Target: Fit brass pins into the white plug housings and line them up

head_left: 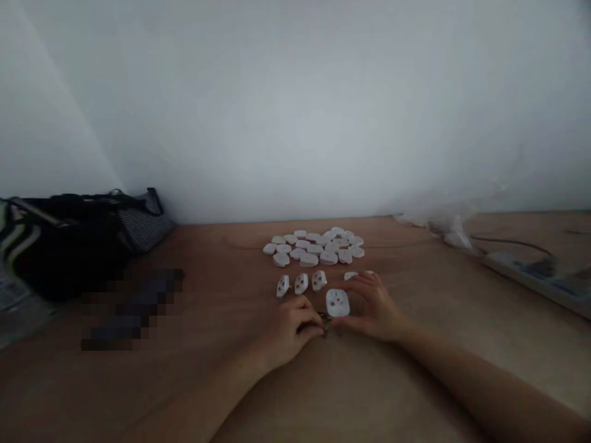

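The right hand (373, 307) sits closest to the white plastic socket cover (337, 303), its fingers (364, 284) curved around the piece in a grasp. The left hand (290, 328) lies just beside it, fingers (310, 320) curled at a small metal part (325, 320) — whether they are clenched on it, I cannot tell. Both hands are over the wooden counter (212, 289). Just beyond lie 3 more covers (301, 283) in a row, each rounded with dark holes, and a 5th (349, 275) partly behind the right fingers. Farther on sits a flat heap (314, 248) of roughly 25 alike, too close to count exactly. To the left is 1 black bag (69, 240); to the right, 1 power strip (526, 275) with a dark cable (512, 241).
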The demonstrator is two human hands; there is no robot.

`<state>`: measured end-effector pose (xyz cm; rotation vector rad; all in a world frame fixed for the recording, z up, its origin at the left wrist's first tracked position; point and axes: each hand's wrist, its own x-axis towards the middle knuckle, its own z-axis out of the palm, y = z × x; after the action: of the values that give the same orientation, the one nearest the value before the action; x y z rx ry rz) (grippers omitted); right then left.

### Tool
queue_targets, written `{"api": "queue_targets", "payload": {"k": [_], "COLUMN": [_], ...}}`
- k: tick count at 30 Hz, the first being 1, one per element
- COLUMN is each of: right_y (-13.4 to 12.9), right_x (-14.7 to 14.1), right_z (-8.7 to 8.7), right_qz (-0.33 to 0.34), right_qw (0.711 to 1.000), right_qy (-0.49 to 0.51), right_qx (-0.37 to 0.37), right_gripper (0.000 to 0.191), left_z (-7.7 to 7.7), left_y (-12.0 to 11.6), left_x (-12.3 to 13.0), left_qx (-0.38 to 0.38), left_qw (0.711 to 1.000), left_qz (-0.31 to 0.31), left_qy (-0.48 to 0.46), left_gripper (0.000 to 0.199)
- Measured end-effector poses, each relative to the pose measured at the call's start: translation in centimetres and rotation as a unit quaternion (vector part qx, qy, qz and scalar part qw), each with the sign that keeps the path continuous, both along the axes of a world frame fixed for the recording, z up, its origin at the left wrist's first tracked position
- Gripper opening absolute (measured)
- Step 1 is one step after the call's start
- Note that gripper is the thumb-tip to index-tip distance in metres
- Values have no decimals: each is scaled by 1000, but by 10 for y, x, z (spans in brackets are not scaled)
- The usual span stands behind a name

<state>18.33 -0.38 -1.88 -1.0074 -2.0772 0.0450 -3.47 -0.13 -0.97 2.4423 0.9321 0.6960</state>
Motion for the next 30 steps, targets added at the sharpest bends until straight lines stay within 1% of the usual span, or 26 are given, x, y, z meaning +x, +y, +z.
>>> {"api": "queue_targets", "payload": {"k": [4, 7, 9, 12, 14, 17, 19, 24, 30], "right_y": [-1, -3, -4, -6, -7, -9, -9, -10, -12], "right_x": [0, -2, -3, -5, -7, -9, -10, -14, -18], "right_z": [0, 2, 4, 6, 6, 6, 6, 7, 6], "right_qz": [9, 11, 14, 23, 40, 58, 58, 67, 80], "right_qw": [1000, 1000, 1000, 999, 998, 997, 996, 995, 994], "right_qy": [5, 9, 4, 2, -1, -7, -12, -14, -18], "right_qx": [-1, -1, -13, -33, -43, -55, -59, -68, -72], "right_gripper": [47, 47, 46, 48, 49, 49, 47, 46, 51], "left_z": [2, 5, 7, 8, 10, 13, 14, 11, 11], "left_y": [-2, -4, -4, -2, -2, -1, -1, -2, -6], "left_x": [1, 0, -1, -3, -4, -4, -5, -4, -1], "left_qx": [9, 23, 19, 2, 5, 28, 30, 37, 90], "left_qw": [1000, 999, 998, 994, 991, 992, 993, 986, 983], "left_qz": [-4, 21, 41, 64, 59, 35, 34, 72, 64], "left_qy": [-11, -21, -37, -91, -116, -115, -111, -145, -148], "left_gripper": [9, 9, 8, 7, 14, 21, 21, 20, 13]}}
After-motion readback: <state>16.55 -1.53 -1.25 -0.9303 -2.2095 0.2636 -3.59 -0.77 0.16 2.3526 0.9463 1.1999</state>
